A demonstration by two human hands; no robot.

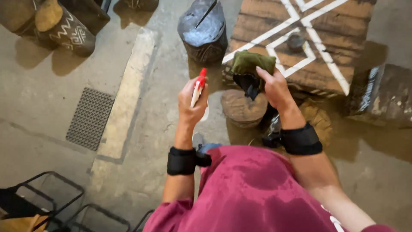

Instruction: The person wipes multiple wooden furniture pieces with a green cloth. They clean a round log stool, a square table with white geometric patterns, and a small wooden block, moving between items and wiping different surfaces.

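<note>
Above the stained concrete floor (51, 111), your left hand (192, 103) has its fingers wrapped around one red-and-white spray bottle (198, 87), held upright. Your right hand (276, 89) clutches one crumpled olive-green cloth (252, 64) at the edge of a wooden table (326, 47) painted with white lines.

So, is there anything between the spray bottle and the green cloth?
No thing lies between the spray bottle and the green cloth; the head view shows only bare concrete floor in that gap.

The left hand (192, 102) hides most of the spray bottle (199, 87); the wooden table (300, 38) is cut off at the top edge.
</note>
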